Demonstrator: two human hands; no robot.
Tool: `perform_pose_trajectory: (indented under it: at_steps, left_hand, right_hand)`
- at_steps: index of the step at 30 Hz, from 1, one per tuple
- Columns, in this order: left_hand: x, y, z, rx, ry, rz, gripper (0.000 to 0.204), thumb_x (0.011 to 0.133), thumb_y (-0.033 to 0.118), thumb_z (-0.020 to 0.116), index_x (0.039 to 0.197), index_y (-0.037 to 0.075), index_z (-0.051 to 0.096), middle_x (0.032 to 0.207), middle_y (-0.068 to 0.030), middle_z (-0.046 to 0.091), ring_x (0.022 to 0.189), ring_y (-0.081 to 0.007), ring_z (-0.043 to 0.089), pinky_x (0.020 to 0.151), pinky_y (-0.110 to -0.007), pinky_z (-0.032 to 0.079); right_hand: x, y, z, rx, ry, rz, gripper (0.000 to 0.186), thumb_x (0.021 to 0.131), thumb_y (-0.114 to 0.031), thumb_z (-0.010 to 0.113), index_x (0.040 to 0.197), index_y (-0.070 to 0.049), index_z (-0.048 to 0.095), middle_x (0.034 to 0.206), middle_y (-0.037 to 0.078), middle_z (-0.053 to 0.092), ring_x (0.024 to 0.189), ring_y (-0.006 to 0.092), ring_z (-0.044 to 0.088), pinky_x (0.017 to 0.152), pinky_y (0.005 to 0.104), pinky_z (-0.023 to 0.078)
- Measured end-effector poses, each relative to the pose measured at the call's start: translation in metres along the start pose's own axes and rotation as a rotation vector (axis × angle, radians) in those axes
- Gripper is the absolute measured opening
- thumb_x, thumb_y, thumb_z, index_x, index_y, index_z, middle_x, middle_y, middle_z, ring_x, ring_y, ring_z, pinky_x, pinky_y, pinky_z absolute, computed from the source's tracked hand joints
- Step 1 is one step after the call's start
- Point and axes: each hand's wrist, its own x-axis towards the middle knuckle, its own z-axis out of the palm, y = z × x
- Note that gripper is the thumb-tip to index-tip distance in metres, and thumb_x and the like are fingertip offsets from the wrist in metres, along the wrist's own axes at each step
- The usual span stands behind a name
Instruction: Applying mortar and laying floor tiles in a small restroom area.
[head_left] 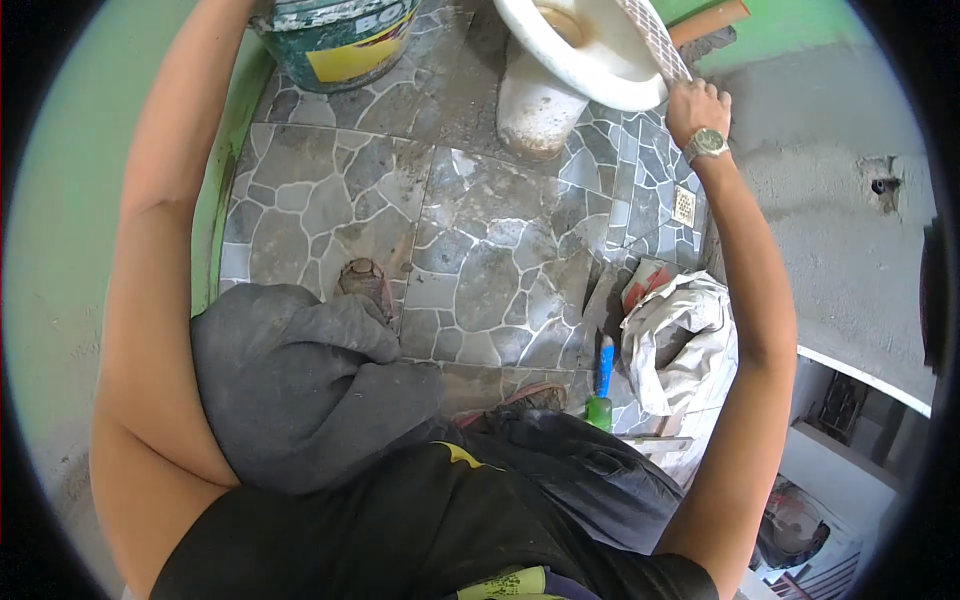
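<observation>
The person wears a black T-shirt point(400, 530) with short sleeves; on it are a curved yellow mark point(462, 456) and, lower, a yellow-green print point(505, 584). The trousers point(290, 390) are loose and wrinkled, faded grey on the left leg, darker on the right. Behind the bare right hand point(699, 110) sits a wristwatch point(708, 142) with round face and metal-looking band. The footwear point(363, 283), partly covered, is perhaps reddish-brown sandals.

The floor point(480, 285) had gray stone shapes with white lines. On it, a green bucket point(335, 50) stood at the upper left, a dirty white toilet point(545, 95) at the top, and a crumpled white sack point(652, 378) toward the right.
</observation>
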Motion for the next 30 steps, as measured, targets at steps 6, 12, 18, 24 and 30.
perform_pose_trajectory:
  at_steps: [6,12,18,24,30]
  left_hand:
    - [-0.034,0.069,-0.037,-0.806,-0.237,0.169,0.055,0.088,0.031,0.072,0.132,0.0,0.058,0.112,-0.0153,0.071,0.095,-0.0215,0.069,0.085,-0.036,0.055]
    - [-0.072,0.123,0.017,-0.782,-0.488,0.482,0.041,0.091,0.028,0.068,0.121,0.001,0.066,0.101,-0.0122,0.07,0.087,-0.0199,0.065,0.081,-0.034,0.053]
    - [-0.119,0.134,0.116,-1.354,-0.547,0.095,0.028,0.093,0.019,0.067,0.119,0.007,0.065,0.097,-0.0026,0.07,0.079,-0.0096,0.063,0.071,-0.026,0.051]
    - [-0.209,0.131,0.163,-1.514,-0.687,-0.37,0.021,0.092,0.015,0.065,0.112,0.009,0.063,0.094,-0.0027,0.069,0.08,-0.0109,0.064,0.072,-0.027,0.052]
    - [-0.25,0.124,0.182,-1.792,-0.861,-0.756,0.014,0.098,0.022,0.059,0.107,0.012,0.057,0.098,-0.0039,0.066,0.091,-0.0171,0.064,0.084,-0.035,0.05]
  right_hand:
    - [-0.004,0.02,0.013,0.252,0.17,0.148,0.027,0.093,-0.027,0.05,0.093,-0.007,0.068,0.102,0.017,0.067,0.095,0.0362,0.067,0.083,0.0545,0.047]
    - [-0.043,0.019,-0.025,0.533,0.318,0.142,0.025,0.092,-0.026,0.059,0.086,-0.002,0.063,0.088,0.02,0.065,0.082,0.04,0.064,0.068,0.0468,0.05]
    - [-0.149,-0.037,-0.121,1.522,0.032,0.346,0.03,0.094,-0.028,0.067,0.08,-0.001,0.064,0.062,0.002,0.053,0.063,0.009,0.046,0.055,0.0311,0.04]
    - [-0.209,-0.122,-0.143,1.557,0.005,0.098,0.02,0.094,-0.018,0.064,0.083,-0.001,0.063,0.069,0.014,0.049,0.063,0.0289,0.049,0.06,0.0413,0.04]
    - [-0.23,-0.198,-0.122,1.785,-0.5,0.306,0.021,0.092,-0.019,0.063,0.088,0.001,0.067,0.073,0.013,0.059,0.065,0.0261,0.056,0.064,0.0379,0.045]
